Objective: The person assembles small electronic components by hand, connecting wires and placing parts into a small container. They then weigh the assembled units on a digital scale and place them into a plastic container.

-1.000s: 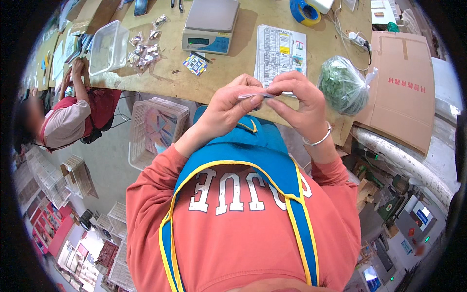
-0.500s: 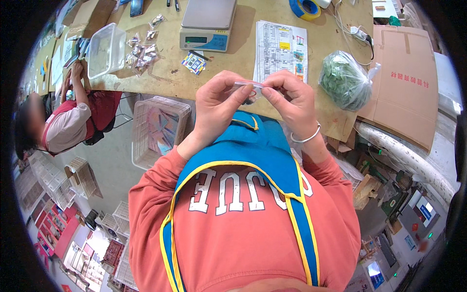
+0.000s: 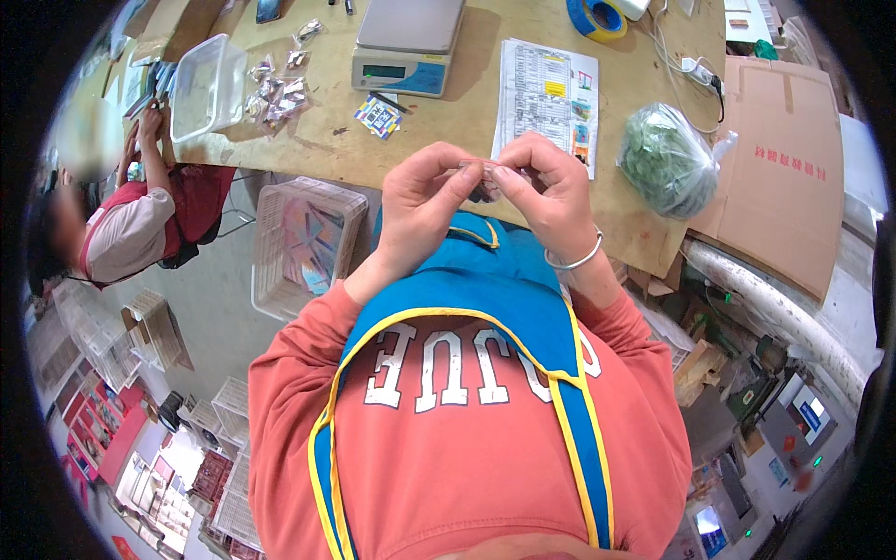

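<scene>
Over the table's near edge, my left hand (image 3: 418, 203) and my right hand (image 3: 553, 198) pinch the top edge of a small clear zip bag (image 3: 483, 194). Thumbs and forefingers of both hands almost meet along its reddish seal strip. Something dark shows inside the bag, mostly covered by my fingers, too small to name. A bracelet circles my right wrist. Just beyond my hands lie a colourful printed card (image 3: 378, 117) with a dark pen-like stick beside it and a stack of printed sheets (image 3: 546, 103).
A digital scale (image 3: 408, 47) stands at the table's back. Filled small bags (image 3: 278, 101) lie beside a clear plastic bin (image 3: 207, 93). On the right are a bag of green items (image 3: 667, 159), tape rolls (image 3: 597, 17) and cardboard (image 3: 775, 177). A white basket (image 3: 271, 252) and a co-worker (image 3: 140, 229) are left.
My fingertips have come closer together along the bag's seal, and less of the strip shows between them. The view has shifted slightly. At left, the co-worker's hands have moved a little.
</scene>
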Demonstrator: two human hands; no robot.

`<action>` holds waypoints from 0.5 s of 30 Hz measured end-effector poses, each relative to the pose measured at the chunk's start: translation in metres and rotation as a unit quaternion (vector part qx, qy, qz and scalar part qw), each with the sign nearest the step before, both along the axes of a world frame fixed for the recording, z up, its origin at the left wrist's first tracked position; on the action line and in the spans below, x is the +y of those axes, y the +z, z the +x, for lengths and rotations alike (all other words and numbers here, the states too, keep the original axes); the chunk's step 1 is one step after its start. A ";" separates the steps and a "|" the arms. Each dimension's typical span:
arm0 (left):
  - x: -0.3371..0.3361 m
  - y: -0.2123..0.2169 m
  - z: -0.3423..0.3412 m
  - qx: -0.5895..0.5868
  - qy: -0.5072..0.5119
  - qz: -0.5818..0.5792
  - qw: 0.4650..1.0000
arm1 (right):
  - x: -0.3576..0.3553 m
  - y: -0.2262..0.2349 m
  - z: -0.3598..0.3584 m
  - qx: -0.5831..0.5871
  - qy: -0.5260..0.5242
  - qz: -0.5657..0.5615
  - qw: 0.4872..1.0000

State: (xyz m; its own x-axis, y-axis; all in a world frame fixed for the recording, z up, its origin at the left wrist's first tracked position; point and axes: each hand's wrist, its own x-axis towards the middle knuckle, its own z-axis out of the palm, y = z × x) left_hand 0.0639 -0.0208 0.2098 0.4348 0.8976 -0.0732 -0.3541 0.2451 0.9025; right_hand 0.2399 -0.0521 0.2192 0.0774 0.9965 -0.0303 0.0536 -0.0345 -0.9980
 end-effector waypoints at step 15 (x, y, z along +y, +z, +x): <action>0.004 -0.018 -0.018 0.080 0.009 0.010 0.997 | 0.008 -0.018 0.001 0.022 0.069 -0.064 0.995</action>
State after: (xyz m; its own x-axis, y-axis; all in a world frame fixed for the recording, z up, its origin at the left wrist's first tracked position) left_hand 0.0464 -0.0172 0.1921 0.4027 0.9071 -0.1225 -0.2103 0.2219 0.9521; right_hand 0.2407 -0.0436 0.2015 -0.0651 0.9853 -0.1577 0.0235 -0.1565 -0.9874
